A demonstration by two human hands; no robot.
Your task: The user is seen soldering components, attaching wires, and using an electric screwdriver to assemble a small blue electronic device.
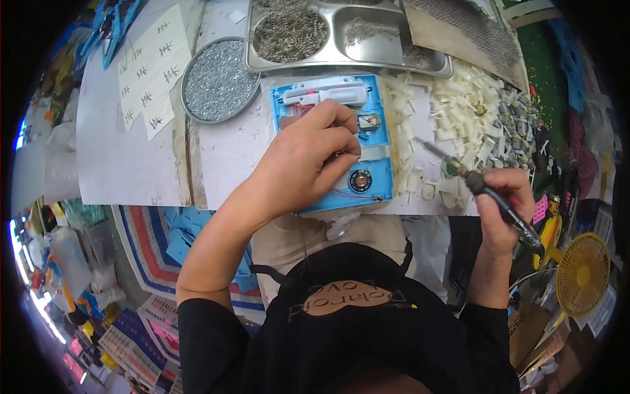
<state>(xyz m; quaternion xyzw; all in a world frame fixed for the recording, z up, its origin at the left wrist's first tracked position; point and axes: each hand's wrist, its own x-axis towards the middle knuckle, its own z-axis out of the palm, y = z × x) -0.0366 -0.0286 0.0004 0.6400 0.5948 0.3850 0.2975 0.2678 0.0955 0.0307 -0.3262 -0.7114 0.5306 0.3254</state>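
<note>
My left hand [298, 157] reaches over an open blue plastic casing [382, 180], its fingertips pinched together near the middle. What they hold, if anything, is hidden. Inside the casing are a long white plastic part [328, 96], a small round speaker [360, 180] and thin red wires, partly covered by my hand. Off to the right, my right hand [504, 210] grips a black-handled screwdriver [476, 184]. Its metal tip points up and left, raised above the table and apart from the casing.
A round dish [222, 80] of small silvery pieces sits left of a metal compartment tray [420, 65] with screws. White plastic parts [459, 111] and grey pieces [515, 125] are heaped at right, beneath a board [469, 33]. A marked paper sheet [147, 75] lies left; a yellow fan [583, 274] stands lower right.
</note>
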